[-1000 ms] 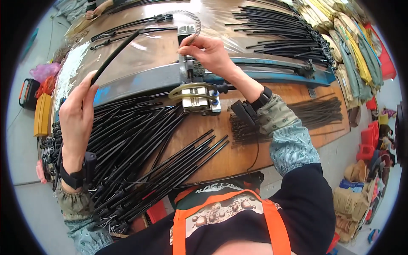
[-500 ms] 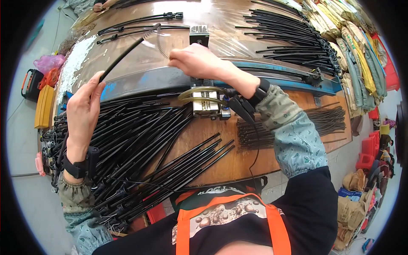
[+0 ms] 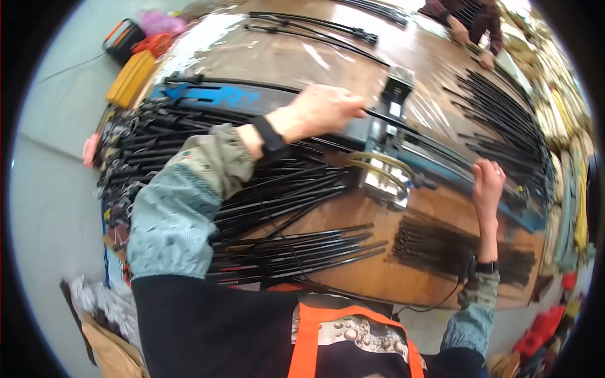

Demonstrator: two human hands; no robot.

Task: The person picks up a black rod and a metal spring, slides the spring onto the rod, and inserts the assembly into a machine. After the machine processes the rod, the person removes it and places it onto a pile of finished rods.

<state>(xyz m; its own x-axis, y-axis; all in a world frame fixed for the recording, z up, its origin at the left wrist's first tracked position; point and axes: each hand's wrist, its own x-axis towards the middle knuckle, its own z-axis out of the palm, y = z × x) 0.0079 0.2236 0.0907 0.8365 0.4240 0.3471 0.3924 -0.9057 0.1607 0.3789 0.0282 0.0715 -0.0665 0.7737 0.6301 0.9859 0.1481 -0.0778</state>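
- Pinching a black tube [image 3: 413, 131] between thumb and fingertips of the left hand [image 3: 324, 112] — fingers closed on its near end, palm down, just above the blue beam [image 3: 236, 96].
- Running from there, slanting down to the right, over the beam and past the metal clamp block [image 3: 398, 200] toward the right hand [image 3: 488, 181].
- On the right, fingers curled in toward the palm, slightly blurred; cannot tell whether anything sits gripped inside, or how tightly.
- Beside the clamp block, looping over its top, yellowish hoses [image 3: 378, 165]; behind it, across the beam, a dark upright block [image 3: 397, 96].
- Under and beyond the left forearm, a large pile of black rods [image 3: 287, 189], with a smaller bunch of rods [image 3: 315, 251] nearer the body.
- Below the right hand and to its left, a flat bundle of dark springs [image 3: 435, 242] on the wooden table [image 3: 353, 274].
- Toward the far right edge, more dark rods [image 3: 498, 104] in a row; above them, a co-worker's hands [image 3: 459, 30] — apart from the beam.
- Off the table to the left, a yellow box [image 3: 131, 79], a black case [image 3: 124, 41] and a pink bag [image 3: 161, 22].
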